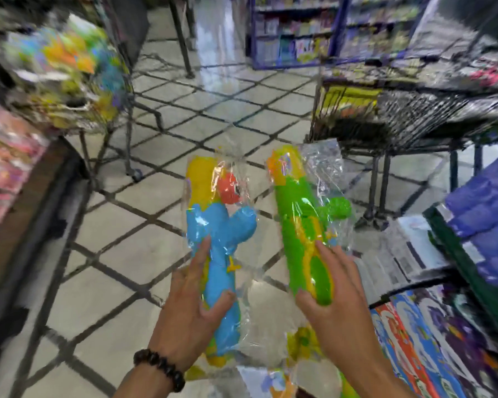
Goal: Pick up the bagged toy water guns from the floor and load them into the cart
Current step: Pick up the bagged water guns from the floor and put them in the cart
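Two bagged water guns are held up above the tiled floor [104, 254], side by side and apart. The blue water gun [219, 242], yellow at its far end with an orange piece beside it, is gripped low on its body by the left hand [193, 305]; the thumb is curled over the barrel and the fingers are wrapped behind the clear bag. The green water gun [302, 225] is gripped the same way by the right hand [337, 297], thumb pressed on the near end, fingers laid along the yellow strip. Both long axes are run away from the person, the far ends tipped slightly left, the handles stuck out to the right. A beaded bracelet [160, 369] is worn on the left wrist.

Ahead and right, a dark wire cart [431, 116] is seen, blurred, its basket standing beyond the green gun's far end. Open tiled floor is left between the guns and the cart's legs. On the left a second wire rack [66, 73] is stuffed with bright packets. Low right, more packaged goods [414, 340] are stacked close beside the right hand.
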Demonstrator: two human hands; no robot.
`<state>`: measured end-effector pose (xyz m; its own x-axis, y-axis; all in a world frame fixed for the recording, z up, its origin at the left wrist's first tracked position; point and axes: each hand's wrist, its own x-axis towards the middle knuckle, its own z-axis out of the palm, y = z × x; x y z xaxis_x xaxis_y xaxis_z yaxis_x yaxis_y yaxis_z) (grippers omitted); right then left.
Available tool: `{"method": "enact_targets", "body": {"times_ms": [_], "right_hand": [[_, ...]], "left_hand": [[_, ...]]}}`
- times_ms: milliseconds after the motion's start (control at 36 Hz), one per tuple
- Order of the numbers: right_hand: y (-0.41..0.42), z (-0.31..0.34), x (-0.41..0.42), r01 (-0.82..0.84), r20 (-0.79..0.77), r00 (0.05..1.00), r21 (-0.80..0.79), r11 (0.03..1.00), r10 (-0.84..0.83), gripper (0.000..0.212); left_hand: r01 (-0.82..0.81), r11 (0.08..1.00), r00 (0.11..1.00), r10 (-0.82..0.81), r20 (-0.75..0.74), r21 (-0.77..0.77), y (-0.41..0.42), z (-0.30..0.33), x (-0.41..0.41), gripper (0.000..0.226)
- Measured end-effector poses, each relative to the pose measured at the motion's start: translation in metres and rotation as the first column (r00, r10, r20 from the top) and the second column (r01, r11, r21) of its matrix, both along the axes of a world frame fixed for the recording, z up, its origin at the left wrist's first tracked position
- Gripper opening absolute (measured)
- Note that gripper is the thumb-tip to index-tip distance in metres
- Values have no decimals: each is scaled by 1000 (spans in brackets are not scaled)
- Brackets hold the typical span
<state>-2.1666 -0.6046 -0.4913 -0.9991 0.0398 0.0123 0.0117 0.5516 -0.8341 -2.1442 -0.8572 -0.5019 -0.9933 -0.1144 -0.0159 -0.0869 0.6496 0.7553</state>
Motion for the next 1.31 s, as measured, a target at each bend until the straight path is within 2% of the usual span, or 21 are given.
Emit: {"method": "enact_targets", "body": {"times_ms": [250,472,750,1056,1306], "right_hand": [[-122,142,-59,-152,-95,983,29,988,154,86],[-217,211,-107,-235,-191,953,31,971,237,87],[-308,210,-208,-335,-185,927,-15,942,326,86],[-393,202,-373,-438,-213,889,-142,888,405,89],[-493,202,-483,-535,-196,839,-128,835,507,86]], "left_hand": [[-100,995,992,99,-73,2,-125,126,-35,95],[-188,982,967,187,-174,12,-213,193,-71,95],[-292,955,944,281,-173,-45,-296,197,-145,94],[-395,905,915,374,-149,-156,-371,215,-293,93],[-485,839,874,472,-113,-247,-456,220,-368,95]]}}
